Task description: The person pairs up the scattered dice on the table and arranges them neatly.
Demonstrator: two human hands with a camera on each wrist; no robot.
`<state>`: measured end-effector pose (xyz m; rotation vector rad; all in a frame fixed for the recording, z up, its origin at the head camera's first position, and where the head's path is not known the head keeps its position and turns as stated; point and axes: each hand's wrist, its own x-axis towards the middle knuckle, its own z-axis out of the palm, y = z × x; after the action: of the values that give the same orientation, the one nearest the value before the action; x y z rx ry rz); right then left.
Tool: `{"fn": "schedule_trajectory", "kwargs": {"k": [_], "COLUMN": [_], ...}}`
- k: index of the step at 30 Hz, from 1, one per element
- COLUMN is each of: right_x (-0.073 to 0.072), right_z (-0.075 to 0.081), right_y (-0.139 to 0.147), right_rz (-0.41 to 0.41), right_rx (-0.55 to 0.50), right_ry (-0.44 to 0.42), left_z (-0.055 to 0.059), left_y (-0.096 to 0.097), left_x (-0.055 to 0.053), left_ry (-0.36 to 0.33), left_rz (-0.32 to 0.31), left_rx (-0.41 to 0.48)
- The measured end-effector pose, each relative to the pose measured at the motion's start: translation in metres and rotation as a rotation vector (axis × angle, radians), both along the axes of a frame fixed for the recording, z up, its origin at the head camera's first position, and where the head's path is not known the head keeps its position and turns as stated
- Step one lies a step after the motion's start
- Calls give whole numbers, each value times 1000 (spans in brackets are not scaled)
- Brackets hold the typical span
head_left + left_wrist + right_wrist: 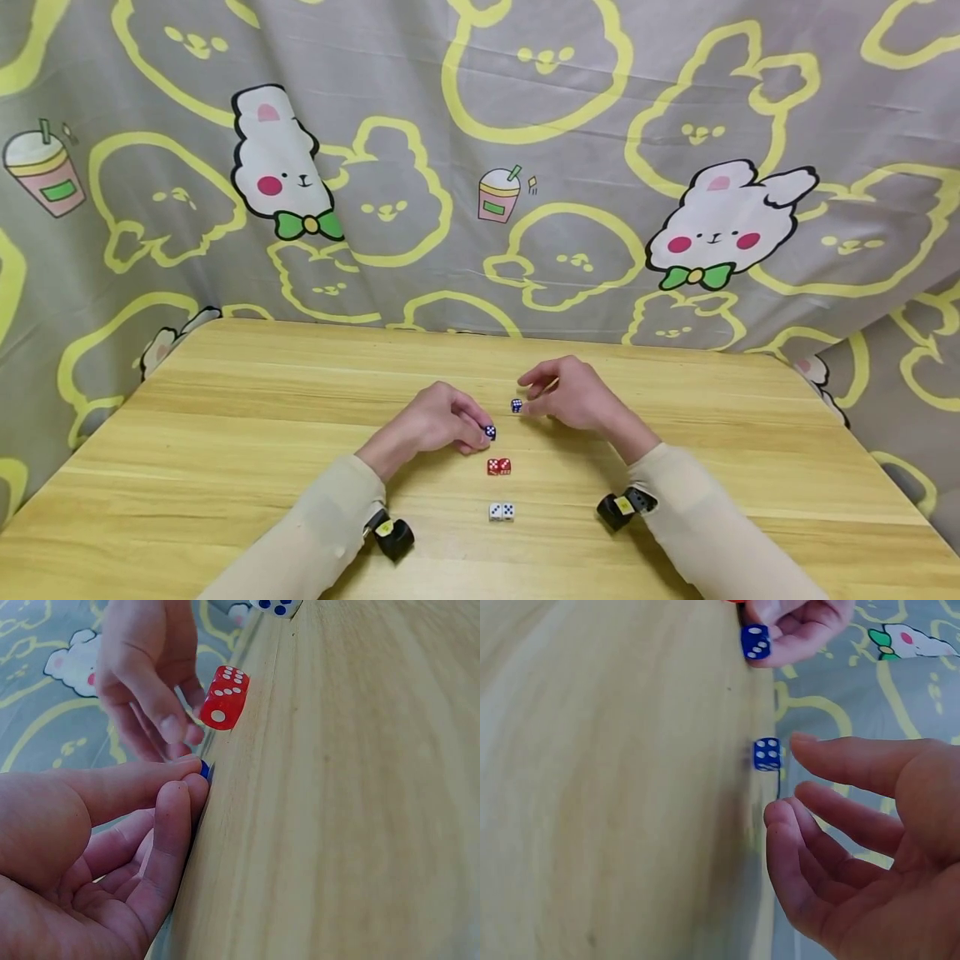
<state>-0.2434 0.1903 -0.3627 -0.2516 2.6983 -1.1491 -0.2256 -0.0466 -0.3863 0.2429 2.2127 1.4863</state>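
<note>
My left hand (442, 417) pinches a blue die (491, 432) between thumb and fingers, down at the tabletop; most of that die is hidden in the left wrist view, while the right wrist view shows its white pips. Farther back and to the right, a second blue die (767, 754) stands by the fingertips of my right hand (573, 396). The thumb and fingers of that hand are spread apart and loosely bent, with nothing held. Two red dice (498, 467) sit side by side nearer to me, and closer still is a pair of white dice (502, 512) with dark pips.
A wooden table (262, 417) lies under everything. Behind its far edge hangs a grey curtain (420, 275) with yellow outlines and cartoon rabbits. Black wrist cameras (393, 537) are strapped at both sleeves.
</note>
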Motion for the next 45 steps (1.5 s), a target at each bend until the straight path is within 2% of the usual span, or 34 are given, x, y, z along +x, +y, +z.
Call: {"fn": "schedule_trajectory", "kwargs": {"k": [6, 15, 24, 34, 40, 45], "right_x": [-3, -4, 1, 11, 14, 17], "right_z": [-9, -12, -9, 1, 2, 0], "right_y": [-7, -7, -6, 0, -1, -6], "right_rz": [5, 0, 5, 12, 42, 69], "right_rx": [51, 5, -132, -249, -237, -156], "right_ry": [-15, -39, -132, -168, -168, -140], "left_z": [-1, -1, -2, -3, -1, 0], "left_y": [-2, -3, -1, 1, 0, 0], "left_x": [1, 1, 0, 0, -2, -2], "left_ry": [9, 28, 12, 10, 12, 8], "left_rz": [-7, -2, 0, -12, -16, -13], "left_rx": [9, -10, -5, -2, 4, 7]}}
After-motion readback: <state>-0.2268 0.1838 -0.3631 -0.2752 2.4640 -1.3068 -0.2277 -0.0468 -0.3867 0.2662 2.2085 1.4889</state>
